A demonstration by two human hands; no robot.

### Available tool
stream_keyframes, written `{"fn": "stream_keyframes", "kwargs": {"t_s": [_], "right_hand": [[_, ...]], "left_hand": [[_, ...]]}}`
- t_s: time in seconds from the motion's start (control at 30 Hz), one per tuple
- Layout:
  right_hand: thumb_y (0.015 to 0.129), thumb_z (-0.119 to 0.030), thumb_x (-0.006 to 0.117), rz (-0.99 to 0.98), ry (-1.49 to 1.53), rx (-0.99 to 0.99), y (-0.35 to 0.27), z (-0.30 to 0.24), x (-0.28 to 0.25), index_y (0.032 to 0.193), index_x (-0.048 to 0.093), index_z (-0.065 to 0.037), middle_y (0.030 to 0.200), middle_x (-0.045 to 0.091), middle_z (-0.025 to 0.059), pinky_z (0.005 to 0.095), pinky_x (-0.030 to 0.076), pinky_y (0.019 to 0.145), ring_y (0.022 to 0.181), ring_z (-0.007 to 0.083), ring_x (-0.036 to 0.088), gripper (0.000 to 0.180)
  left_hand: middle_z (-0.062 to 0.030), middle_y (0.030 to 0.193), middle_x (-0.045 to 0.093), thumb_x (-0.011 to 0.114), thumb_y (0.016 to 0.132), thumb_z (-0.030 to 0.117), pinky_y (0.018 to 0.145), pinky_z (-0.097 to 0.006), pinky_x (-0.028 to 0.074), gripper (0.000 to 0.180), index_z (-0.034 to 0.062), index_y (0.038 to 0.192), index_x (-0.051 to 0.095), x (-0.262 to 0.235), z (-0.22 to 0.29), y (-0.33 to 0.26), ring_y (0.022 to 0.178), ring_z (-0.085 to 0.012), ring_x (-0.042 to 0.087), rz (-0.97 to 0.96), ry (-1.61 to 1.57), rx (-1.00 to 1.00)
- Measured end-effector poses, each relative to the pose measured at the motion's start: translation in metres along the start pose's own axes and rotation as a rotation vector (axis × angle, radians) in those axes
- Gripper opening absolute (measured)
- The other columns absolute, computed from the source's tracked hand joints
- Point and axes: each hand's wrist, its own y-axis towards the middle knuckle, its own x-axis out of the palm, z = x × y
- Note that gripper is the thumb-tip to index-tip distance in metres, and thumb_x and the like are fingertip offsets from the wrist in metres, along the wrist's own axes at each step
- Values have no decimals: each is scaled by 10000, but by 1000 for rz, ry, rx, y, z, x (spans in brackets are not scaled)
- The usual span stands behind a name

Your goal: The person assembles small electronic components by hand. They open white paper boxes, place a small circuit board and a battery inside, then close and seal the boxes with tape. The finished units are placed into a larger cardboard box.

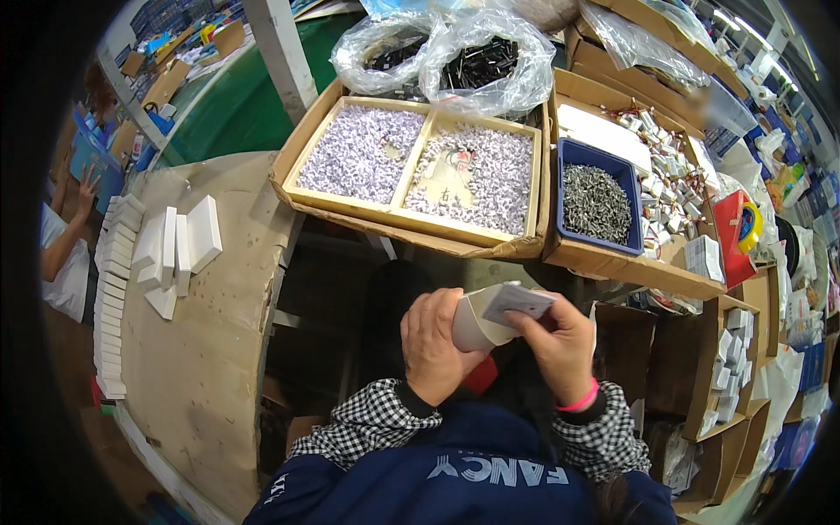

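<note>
My left hand (430,352) is wrapped round a small white cardboard box (473,322), held tilted above my lap. Its upper end faces my right hand (562,348), which pinches a thin, pale grey flat piece (518,301) between thumb and fingers. That piece lies right at the box's mouth; whether its lower edge is inside I cannot tell. It looks like a folded leaflet or a flat packet, with small dark marks on it. Both hands are close together in front of my body, and the box's inside is hidden.
Ahead stands a two-part wooden tray (404,185) of small white pieces, with bags of black parts (479,66) behind. Right of it are a blue bin (560,197) of small metal parts and a carton (678,278). White boxes (203,234) lie on the left table (219,350).
</note>
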Motion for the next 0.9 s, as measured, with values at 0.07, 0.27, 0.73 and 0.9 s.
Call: {"fn": "stream_keyframes", "kwargs": {"t_s": [0.07,0.27,0.73,0.9], "right_hand": [[788,-61,729,14,-79,-142,-5,10,7,970,674,-8,812,693,93,257,515,611,679,136,657,197],[812,-151,707,-57,-277,-55,-14,31,18,988,669,-31,802,678,154,292,514,584,702,274,685,216],[755,-117,738,180,-248,-161,-20,50,38,847,713,-44,873,654,82,315,488,672,775,227,599,120],[771,-195,737,59,-569,-319,-20,39,27,843,706,-48,946,621,85,318,496,653,753,226,601,167]], "left_hand": [[-92,1209,498,843,562,256,936,-444,361,841,101,1283,440,0,-3,0,1129,-310,463,-12,77,12],[-94,1204,493,842,532,223,952,-459,356,851,95,1272,440,2,-10,-3,1123,-318,458,-33,159,49],[-114,1210,490,833,549,219,948,-467,343,842,94,1279,433,11,-11,-7,1124,-329,454,-44,138,7],[-140,1192,496,831,590,253,947,-476,358,845,91,1300,401,16,-16,-7,1108,-359,467,-74,83,-35]]}}
